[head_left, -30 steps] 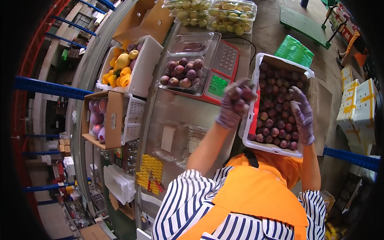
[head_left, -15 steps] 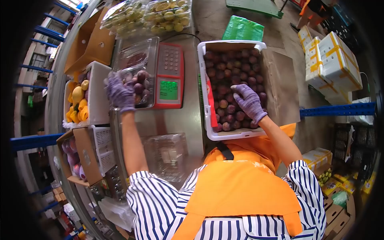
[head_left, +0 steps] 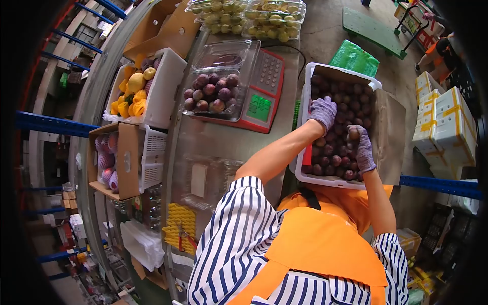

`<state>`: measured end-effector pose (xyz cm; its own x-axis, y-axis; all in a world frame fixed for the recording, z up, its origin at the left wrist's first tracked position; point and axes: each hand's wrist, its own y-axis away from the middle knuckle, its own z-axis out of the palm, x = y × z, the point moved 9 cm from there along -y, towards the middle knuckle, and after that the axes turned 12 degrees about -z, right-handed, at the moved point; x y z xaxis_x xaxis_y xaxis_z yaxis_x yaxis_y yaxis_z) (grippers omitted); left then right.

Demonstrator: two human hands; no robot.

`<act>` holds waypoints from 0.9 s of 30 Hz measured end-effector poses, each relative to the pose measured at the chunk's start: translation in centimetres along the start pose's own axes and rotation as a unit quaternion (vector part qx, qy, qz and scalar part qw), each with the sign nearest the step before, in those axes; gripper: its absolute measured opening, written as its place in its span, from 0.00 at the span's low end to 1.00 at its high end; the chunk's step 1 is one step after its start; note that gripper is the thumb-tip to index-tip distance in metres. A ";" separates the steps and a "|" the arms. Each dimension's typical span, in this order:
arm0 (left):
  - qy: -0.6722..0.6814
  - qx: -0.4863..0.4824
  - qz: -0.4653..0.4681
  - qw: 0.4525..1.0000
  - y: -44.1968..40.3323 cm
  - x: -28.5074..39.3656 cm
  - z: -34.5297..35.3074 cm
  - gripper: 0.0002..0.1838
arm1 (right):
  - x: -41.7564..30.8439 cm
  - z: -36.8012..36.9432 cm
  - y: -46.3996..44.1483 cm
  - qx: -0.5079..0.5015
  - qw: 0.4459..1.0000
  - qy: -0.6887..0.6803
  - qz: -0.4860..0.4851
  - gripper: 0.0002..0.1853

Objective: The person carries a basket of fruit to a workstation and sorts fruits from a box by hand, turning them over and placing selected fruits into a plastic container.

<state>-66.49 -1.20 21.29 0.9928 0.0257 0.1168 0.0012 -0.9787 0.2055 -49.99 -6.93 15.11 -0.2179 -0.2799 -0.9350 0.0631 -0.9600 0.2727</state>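
Note:
Both my hands wear purple gloves and are over a white crate [head_left: 301, 133] of dark plums [head_left: 343, 108]. My left hand [head_left: 323, 113] reaches in at the crate's left part, its fingers bent down among the plums; what they hold, if anything, is hidden. At the right part, my right hand [head_left: 363, 147] has its fingers closed round a plum [head_left: 353, 133]. On the red scale [head_left: 273, 96] rests an open clear clamshell box [head_left: 239, 113] with several plums in it. The scale's display is lit green.
Clear boxes of green fruit [head_left: 272, 20] stand beyond the scale. Left are a foam box [head_left: 165, 91] of yellow fruit and a carton [head_left: 133, 161] of wrapped fruit. Red-handled scissors [head_left: 186, 238] lie on yellow netting [head_left: 179, 218]. A person stands at the far right.
My left hand has moved from the clamshell box on the scale to the plum crate. My right hand now holds a plum. The camera view has shifted.

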 end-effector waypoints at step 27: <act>0.020 -0.144 0.049 0.988 3.1 2.4 3.1 0.25 | 0.1 -3.0 6.7 -0.029 0.996 -0.081 0.010 0.11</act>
<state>-63.70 -4.75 19.17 0.9810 -0.0531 0.1868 -0.1349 -0.8784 0.4585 -46.65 -13.38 16.11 -0.3698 -0.2995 -0.8795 0.1243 -0.9541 0.2726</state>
